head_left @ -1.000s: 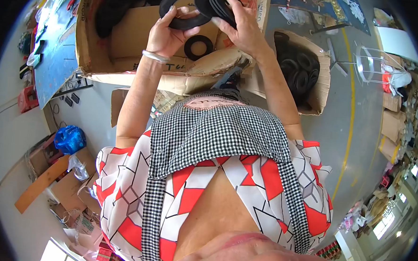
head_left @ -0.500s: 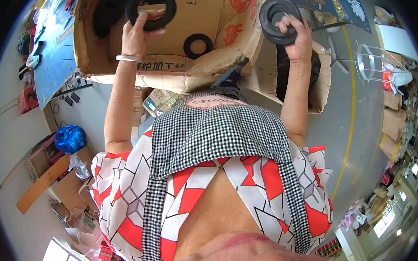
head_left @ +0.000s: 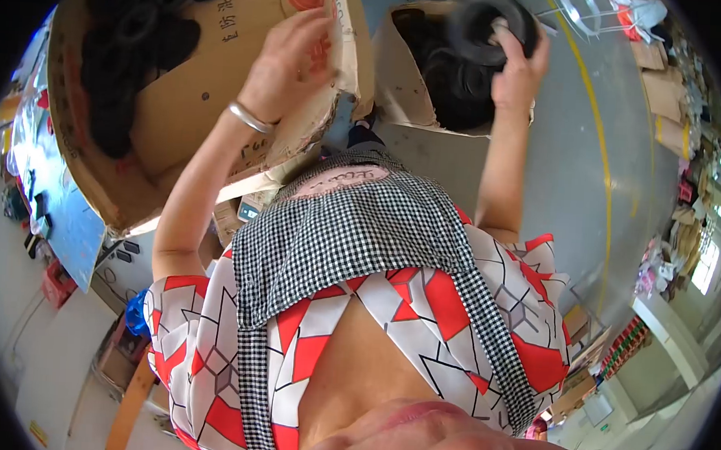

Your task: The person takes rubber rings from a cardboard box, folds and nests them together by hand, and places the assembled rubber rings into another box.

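My right hand (head_left: 517,74) is closed on a thick black rubber ring (head_left: 476,44), held up over a smaller cardboard box (head_left: 400,93); motion smears the ring, and I cannot tell whether it is one ring or several stacked. Inside that box lie more black rings (head_left: 464,88), partly hidden. Above the near right side of a large cardboard box (head_left: 255,52) is my left hand (head_left: 291,71), its fingers blurred but apart, with nothing seen in them. Several dark rings are heaped at the left of the large box (head_left: 142,38).
A blue table (head_left: 71,230) stands at the left. Beyond the smaller box, a yellow line (head_left: 598,131) runs along the grey floor. A white wire frame (head_left: 584,13) is at the top right, with stacked cardboard (head_left: 668,107) along the right side.
The ring in my left hand is gone, and that hand has moved right. The loose ring on the large box's floor no longer shows. The view has shifted, revealing more of the smaller box.
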A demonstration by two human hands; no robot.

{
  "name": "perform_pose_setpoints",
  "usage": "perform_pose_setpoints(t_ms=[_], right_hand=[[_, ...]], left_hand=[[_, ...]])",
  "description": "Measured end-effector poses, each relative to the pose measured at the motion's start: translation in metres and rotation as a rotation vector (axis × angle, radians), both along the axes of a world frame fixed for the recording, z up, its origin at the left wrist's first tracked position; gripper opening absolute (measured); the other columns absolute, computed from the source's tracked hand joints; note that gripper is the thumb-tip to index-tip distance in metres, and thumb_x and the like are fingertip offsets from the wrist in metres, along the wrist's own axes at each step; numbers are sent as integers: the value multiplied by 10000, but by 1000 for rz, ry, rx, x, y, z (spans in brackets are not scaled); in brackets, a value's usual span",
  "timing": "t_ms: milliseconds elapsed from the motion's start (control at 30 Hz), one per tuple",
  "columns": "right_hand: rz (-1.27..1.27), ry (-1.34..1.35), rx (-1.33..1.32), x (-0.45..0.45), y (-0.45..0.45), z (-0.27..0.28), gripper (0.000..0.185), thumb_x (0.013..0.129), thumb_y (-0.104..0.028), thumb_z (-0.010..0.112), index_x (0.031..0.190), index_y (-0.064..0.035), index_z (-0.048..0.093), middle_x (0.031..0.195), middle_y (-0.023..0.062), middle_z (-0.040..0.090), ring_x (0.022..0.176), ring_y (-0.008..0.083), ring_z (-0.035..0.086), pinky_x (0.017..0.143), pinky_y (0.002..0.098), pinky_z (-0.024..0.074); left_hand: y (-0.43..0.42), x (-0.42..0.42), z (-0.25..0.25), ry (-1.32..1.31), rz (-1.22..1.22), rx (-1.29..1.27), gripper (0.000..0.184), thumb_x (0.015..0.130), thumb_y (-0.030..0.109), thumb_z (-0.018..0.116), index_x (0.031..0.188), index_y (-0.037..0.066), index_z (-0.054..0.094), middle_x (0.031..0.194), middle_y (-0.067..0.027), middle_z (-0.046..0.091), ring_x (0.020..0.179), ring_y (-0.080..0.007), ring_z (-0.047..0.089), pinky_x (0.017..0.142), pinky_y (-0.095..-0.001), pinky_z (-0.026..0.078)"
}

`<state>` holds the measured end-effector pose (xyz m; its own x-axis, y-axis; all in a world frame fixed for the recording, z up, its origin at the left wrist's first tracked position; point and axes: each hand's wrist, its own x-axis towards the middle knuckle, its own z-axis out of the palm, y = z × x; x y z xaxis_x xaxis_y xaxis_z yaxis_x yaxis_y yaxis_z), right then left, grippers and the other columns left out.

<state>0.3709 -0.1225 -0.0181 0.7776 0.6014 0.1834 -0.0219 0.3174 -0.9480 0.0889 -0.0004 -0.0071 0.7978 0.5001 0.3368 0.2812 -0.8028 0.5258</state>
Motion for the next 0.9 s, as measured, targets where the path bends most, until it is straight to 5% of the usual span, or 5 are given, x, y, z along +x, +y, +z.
perform_pose_setpoints(t_ms=[167,233,533,667,900], right_hand=[[-181,-702,-723,66,-30,-68,589,711,-242,716,1191,-27,452,1100,176,568,973,322,577,874,435,425],[-52,-895,-1321,72,-42,-86,619,727,-424,674,1226,-117,475,1231,168,498,1140,378,451,925,553,324],[91,-779,-870,56,-31,-91,435,762,-332,678,1102,-80,579,1111,144,568,994,293,563,865,417,441],[342,-424,-457,-4,4,-50,294,827,-171,639,1062,1,592,960,118,653,841,175,634,757,280,500],[1007,-180,-198,-114,56,-8,464,894,-384,539,1155,0,549,999,59,630,840,111,598,782,258,465]], left_hand=[[88,-84,-165,676,341,-220,694,731,322,714,1266,28,384,1220,-221,498,1120,-372,485,901,-413,436],[68,-99,-160,780,356,-167,703,718,316,725,1260,38,374,1206,-228,498,1103,-370,496,884,-419,447],[42,-128,-206,907,484,-43,545,662,220,756,1114,67,493,1101,-191,542,992,-345,559,816,-433,483],[85,-140,-182,310,572,-928,250,719,135,686,925,-1,646,791,-145,667,762,-212,638,734,-336,499],[20,-49,-39,-328,361,-556,192,887,67,487,1059,5,544,739,-73,595,694,-119,570,671,-255,456]])
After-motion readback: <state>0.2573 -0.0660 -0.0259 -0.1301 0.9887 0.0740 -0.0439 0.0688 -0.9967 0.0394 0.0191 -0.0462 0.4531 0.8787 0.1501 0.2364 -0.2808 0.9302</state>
